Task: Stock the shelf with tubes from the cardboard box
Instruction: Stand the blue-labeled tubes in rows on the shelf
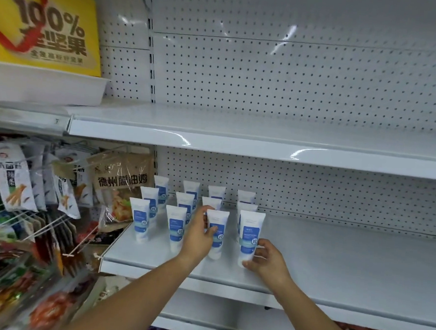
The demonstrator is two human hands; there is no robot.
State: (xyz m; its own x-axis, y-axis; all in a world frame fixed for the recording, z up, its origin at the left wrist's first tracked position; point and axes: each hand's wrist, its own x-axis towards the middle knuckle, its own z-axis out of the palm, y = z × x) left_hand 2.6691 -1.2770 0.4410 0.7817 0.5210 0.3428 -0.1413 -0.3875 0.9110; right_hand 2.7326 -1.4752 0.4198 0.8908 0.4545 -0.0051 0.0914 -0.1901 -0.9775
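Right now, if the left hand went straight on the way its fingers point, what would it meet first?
The left hand grips a front-row tube. Going on toward the back, its fingers would probably meet the middle-row tube just behind first; the gap between them is hard to judge.

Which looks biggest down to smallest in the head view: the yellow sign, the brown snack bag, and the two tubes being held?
1. Yellow sign.
2. Brown snack bag.
3. Unranked: the left tube, gripped by the left hand, and the right tube, gripped by the right hand, look about alike.
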